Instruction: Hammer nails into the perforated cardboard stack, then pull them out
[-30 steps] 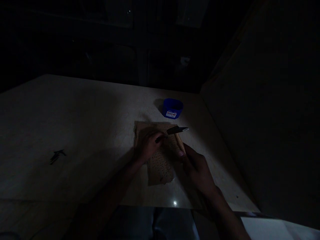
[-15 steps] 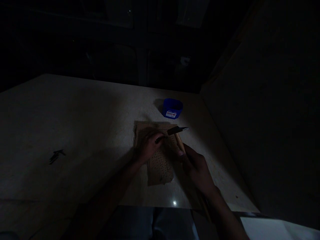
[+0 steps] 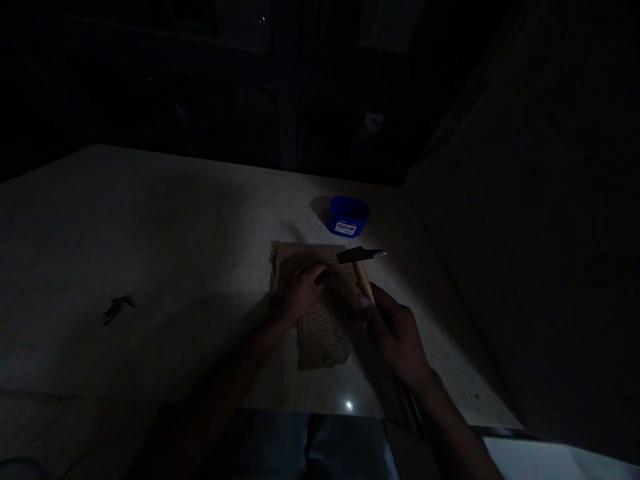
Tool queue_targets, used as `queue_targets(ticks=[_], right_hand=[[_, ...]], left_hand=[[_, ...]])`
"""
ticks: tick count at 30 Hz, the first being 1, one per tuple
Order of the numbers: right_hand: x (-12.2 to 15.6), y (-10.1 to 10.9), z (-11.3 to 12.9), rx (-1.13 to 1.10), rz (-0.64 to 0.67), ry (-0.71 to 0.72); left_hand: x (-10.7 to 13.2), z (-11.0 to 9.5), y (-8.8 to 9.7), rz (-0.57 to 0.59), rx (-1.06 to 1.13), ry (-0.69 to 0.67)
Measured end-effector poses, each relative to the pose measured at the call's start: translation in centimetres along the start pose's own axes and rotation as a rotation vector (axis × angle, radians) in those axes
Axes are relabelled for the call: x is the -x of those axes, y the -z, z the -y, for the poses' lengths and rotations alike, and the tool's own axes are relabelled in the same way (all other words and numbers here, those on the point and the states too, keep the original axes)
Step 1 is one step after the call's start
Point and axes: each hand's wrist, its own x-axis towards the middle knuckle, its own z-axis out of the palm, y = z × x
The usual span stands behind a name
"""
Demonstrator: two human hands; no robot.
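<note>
A brown sheet (image 3: pixel 320 333) dotted with small holes lies flat on the pale table (image 3: pixel 175 233). My left hand (image 3: pixel 300 293) rests on the sheet, its fingers pinched on a short dark pin-like thing (image 3: pixel 323 275) that stands against the sheet. My right hand (image 3: pixel 395 330) is closed round the wooden handle of a small hammer (image 3: pixel 361 255). The hammer's dark head hovers just right of and above the pin, over the sheet's far right corner. The light is very dim.
A blue tub (image 3: pixel 349 217) with a white label stands just beyond the sheet. A few dark nails (image 3: pixel 117 308) lie far left on the table. A tall dark panel (image 3: pixel 525 233) walls off the right side. The table's near edge (image 3: pixel 325 408) runs below my wrists.
The hammer head has lifted slightly and shifted a little to the right, away from the pin. My left hand has stayed on the sheet.
</note>
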Motion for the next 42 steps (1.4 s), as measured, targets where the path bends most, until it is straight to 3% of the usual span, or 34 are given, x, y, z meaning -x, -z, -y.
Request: queue_targets(ticks=[7,13,18,22,27,32,38,42], right_hand=[[-0.9,-1.4,-1.7,0.077,0.146,-0.114],[-0.8,-1.7,-2.1,0.066,0.057,-0.064],[-1.5,-1.2,-1.8,0.089,0.132,-0.102],[-1.7,-1.0,-1.5,0.095,0.074,-0.047],[-2.0,-1.3,-1.8,0.129,0.181,-0.116],[-1.9,-1.2,-1.9,0.076,0.115,-0.1],[-2.3,-1.2,-1.6,0.092,0.198,-0.111],[-2.3,-1.3,-1.5,0.072,0.124,-0.077]], left_hand=[[0.1,0.7,-0.6,0.017,0.089,0.057],[0.0,0.7,-0.7,0.019,0.141,0.083],[-0.3,0.5,-0.6,0.051,0.117,0.125],[-0.6,0.1,-0.4,0.08,0.155,0.154],[-0.9,-0.2,-0.4,0.077,0.102,0.178],[-0.9,0.0,-0.5,0.081,0.098,0.169],[-0.8,0.2,-0.4,0.047,0.027,0.168],[-0.7,0.8,-0.7,0.021,0.057,0.157]])
